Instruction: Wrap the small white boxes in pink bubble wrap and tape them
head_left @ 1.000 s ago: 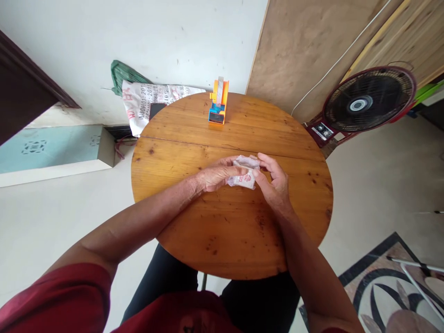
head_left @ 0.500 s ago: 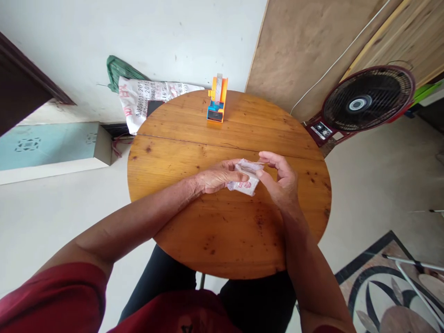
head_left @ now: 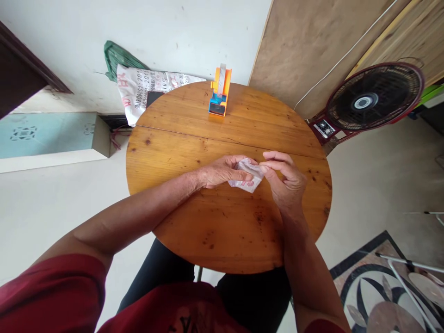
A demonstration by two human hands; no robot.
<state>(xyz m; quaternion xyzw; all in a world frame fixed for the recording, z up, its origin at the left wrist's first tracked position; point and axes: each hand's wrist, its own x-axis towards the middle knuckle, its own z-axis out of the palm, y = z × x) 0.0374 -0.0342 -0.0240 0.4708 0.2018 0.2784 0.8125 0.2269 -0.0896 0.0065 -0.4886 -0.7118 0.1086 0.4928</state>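
A small white packet with red print, wrapped in thin clear plastic, is held above the middle of the round table. My left hand grips it from the left, thumb across its front and fingers behind. With thumb and forefinger my right hand pinches the upper right edge of the plastic wrapping; its other fingers are loosely bent. What lies inside the packet is hidden.
On the far side of the wooden table stands an orange and blue tape dispenser. Behind the table lies a white printed sack with a green bag. A fan stands at the right.
My right hand has moved slightly right, drawing the plastic edge out from the packet. My left hand keeps its grip. The whole view has shifted a little.
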